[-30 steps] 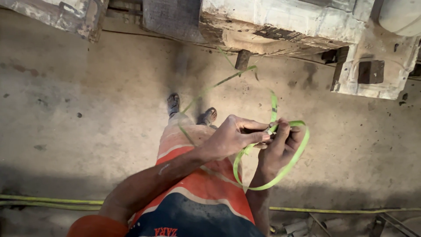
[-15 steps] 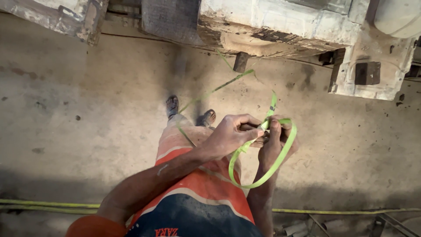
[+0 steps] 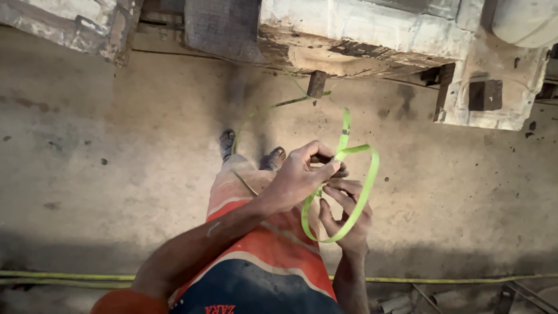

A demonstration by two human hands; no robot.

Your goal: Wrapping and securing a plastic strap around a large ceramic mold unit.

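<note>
Standing over the concrete floor (image 3: 116,174), the left hand (image 3: 299,177) pinches the green plastic strap (image 3: 366,186) where its loop crosses, and the right hand (image 3: 343,218) grips the loop beneath; tightening needs a steady pull.

The left hand (image 3: 299,177) reaches across from the lower left, forearm bare, knuckles up — its fingers (image 3: 325,168) pinched closed. The right hand (image 3: 343,215) rises from below, palm turned up, fingers curled and meeting the left fingertips — both wrists bent inward.
</note>
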